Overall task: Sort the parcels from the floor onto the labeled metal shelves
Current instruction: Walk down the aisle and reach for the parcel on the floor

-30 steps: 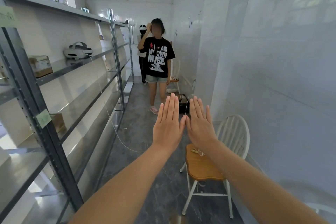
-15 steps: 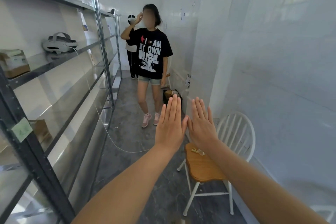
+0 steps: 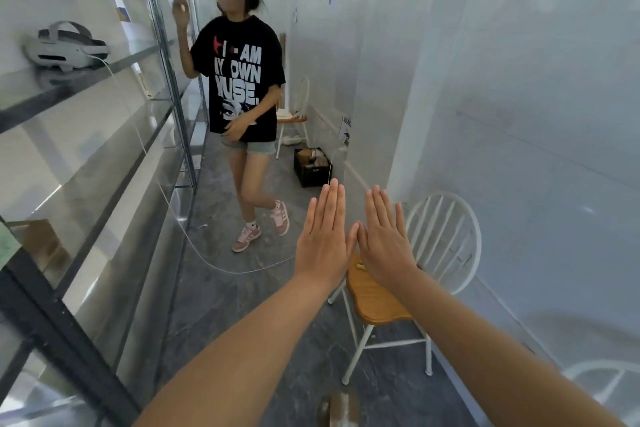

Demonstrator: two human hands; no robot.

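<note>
Both forearms reach forward over the grey floor. The left hand and right hand are held up flat, backs toward the camera, fingers straight and together, gripping nothing; the thumb tips touch between them. Just behind the right hand stands a white chair with a wooden seat, close to the tiled wall on the right, and a small yellowish thing, too small to tell, lies at the seat's rear edge. Metal shelves run along the left side, with a green label on the nearest post. A brown parcel sits on a lower shelf, near that post. A white cable hangs from an upper shelf and loops across the floor toward the hands. Farther on, a person in a black T-shirt stands beside the shelves with one hand raised near an upright. Behind that person a black crate rests on the floor by the wall, holding brown and pale packages that are blurred. A second white chair stands beyond it. A white headset lies at the front edge of the upper shelf.
</note>
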